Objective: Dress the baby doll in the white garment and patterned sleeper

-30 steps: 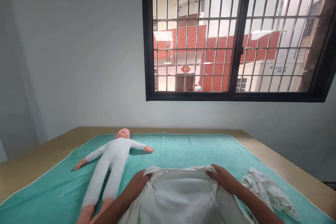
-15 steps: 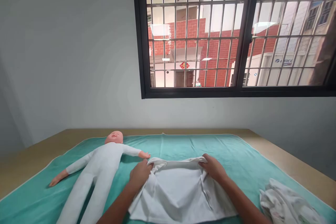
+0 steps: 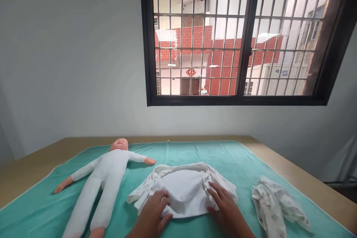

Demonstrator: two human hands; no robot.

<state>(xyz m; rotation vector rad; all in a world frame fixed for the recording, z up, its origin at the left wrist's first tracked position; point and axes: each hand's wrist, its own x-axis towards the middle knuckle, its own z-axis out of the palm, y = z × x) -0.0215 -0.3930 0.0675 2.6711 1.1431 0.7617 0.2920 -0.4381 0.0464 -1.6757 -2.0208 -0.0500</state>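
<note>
A white baby shirt (image 3: 187, 184) lies on the green cloth in front of me. Its collar opening faces away, and the fabric is bunched along both sides, with a sleeve spread out at the left. My left hand (image 3: 155, 210) rests on its lower left part, fingers loosely bent and apart. On the lower right, my right hand (image 3: 225, 206) touches the fabric with its fingers spread. Neither hand grips the shirt. To the left, a baby doll (image 3: 110, 171) with a white cloth body lies on its back, arms stretched out.
A crumpled, patterned white garment (image 3: 275, 204) lies on the right. The green cloth (image 3: 178, 152) covers most of the tan table (image 3: 267, 148). Behind it stands a grey wall (image 3: 83, 63) with a barred window (image 3: 195, 98).
Both hands have let go of the shirt's far edge and come down to its near part. The shirt now lies lower, with its sides spread outward. The camera view has shifted slightly.
</note>
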